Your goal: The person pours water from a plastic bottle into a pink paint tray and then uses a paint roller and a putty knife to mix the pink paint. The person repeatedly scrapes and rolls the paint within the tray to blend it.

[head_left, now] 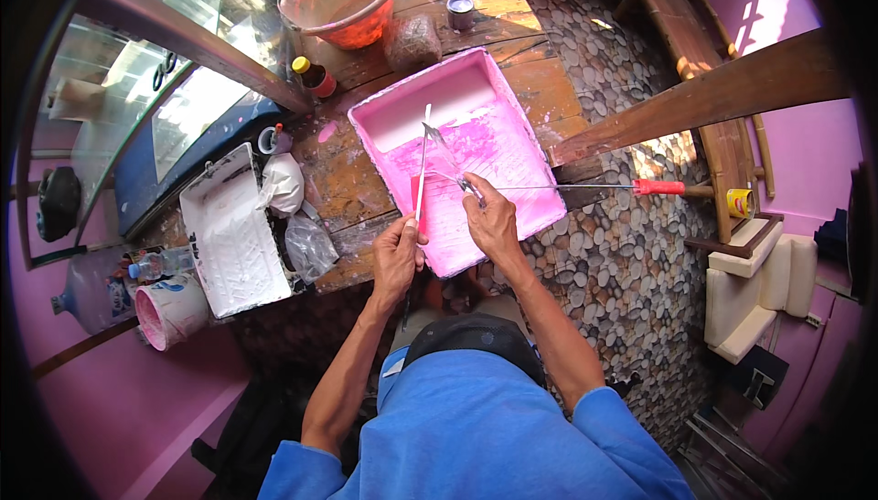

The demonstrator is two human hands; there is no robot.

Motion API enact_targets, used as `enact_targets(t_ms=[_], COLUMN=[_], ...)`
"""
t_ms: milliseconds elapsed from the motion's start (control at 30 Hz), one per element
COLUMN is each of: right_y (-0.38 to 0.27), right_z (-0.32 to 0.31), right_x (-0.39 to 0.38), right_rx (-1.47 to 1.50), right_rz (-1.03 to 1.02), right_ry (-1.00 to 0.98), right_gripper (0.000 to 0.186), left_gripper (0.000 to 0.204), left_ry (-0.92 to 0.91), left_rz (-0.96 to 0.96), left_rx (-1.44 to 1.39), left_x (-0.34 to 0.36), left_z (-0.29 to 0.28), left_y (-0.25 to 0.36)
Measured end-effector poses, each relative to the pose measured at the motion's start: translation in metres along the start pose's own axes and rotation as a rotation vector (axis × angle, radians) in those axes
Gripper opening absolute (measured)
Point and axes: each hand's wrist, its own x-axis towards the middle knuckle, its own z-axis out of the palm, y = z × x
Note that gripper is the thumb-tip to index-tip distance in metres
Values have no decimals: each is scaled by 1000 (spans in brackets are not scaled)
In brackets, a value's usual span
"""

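Observation:
A pink-smeared paint tray (549, 148) lies on the wooden table in front of me. Over it, my left hand (397, 251) pinches a thin white strip (422, 175), held nearly upright. My right hand (492, 218) is closed around a pair of metal scissors (436, 138), whose blades reach the strip near its upper part. I cannot tell whether they touch it. A small red piece (415, 196) shows beside the strip. A thin metal rod runs right from beside my right hand to a red handle (658, 187) on a wooden stick, past the tray's edge.
A white paint tray (233, 239), plastic bags (311, 246) and a paint bucket (172, 311) stand left. Behind are an orange basin (352, 2), a yellow-capped bottle (314, 77) and a small can (460, 13). A wooden beam (704, 98) crosses at right above the pebble-patterned floor.

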Motion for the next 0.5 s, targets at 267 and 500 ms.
enact_targets(t_ms=[267,500], right_y=[16,24], right_z=[10,5], right_x=[33,57], right_rx=[1,40], right_rz=[14,80], right_ry=[66,66], right_gripper=[36,38], left_gripper=[32,33], left_ry=[-144,-156], left_rz=[-161,-163], left_rx=[-159,-215], left_x=[-4,-3], left_z=[-7,-10], left_y=[18,18])
